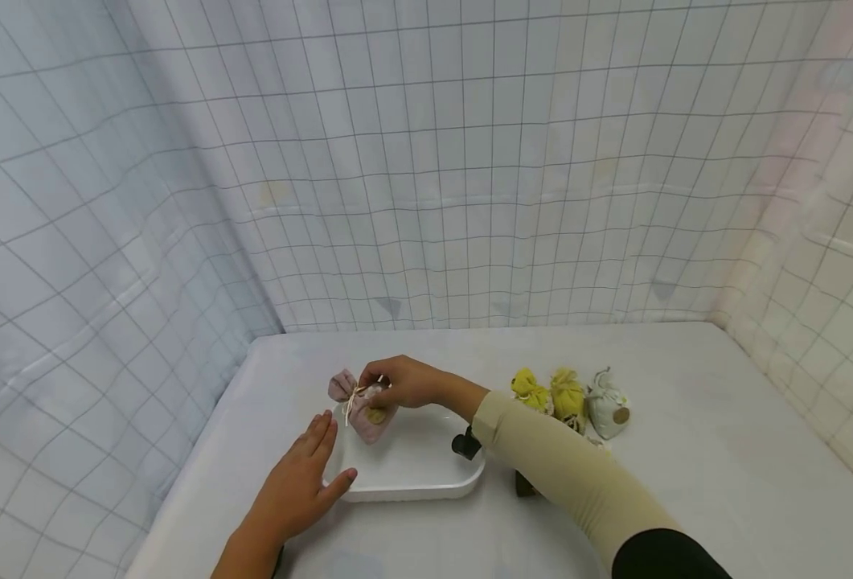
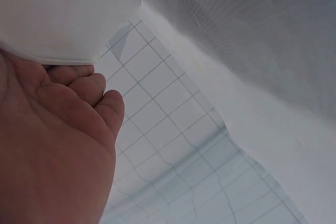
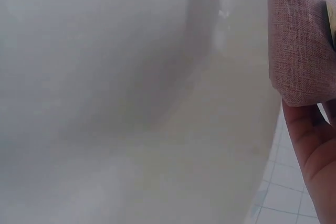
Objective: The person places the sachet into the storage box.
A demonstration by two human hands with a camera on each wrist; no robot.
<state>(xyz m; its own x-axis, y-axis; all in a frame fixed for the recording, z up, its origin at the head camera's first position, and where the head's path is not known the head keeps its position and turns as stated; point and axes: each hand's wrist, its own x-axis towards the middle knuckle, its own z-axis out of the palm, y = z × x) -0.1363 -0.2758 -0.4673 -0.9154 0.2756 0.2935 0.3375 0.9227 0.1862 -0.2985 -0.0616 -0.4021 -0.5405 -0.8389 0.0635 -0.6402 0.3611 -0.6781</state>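
Note:
In the head view, my right hand [image 1: 408, 382] grips a small pink cloth pouch [image 1: 370, 420], tied at the neck with pale string and bearing a round tan patch. The pouch is over the left end of a white tray [image 1: 412, 487]; whether it touches the tray I cannot tell. The right wrist view shows its pink weave [image 3: 299, 40] against my fingers. My left hand [image 1: 299, 474] lies along the tray's left side, fingers straight, thumb apart. In the left wrist view its fingers [image 2: 86, 87] meet the underside of the white rim.
Right of the tray stand two yellow pouches [image 1: 569, 394] and a whitish pouch [image 1: 607, 406], partly behind my right sleeve [image 1: 571, 466]. A dark object [image 1: 523, 485] shows below the sleeve. Grid-patterned white sheets [image 1: 469, 201] hang behind and beside the white table [image 1: 715, 450].

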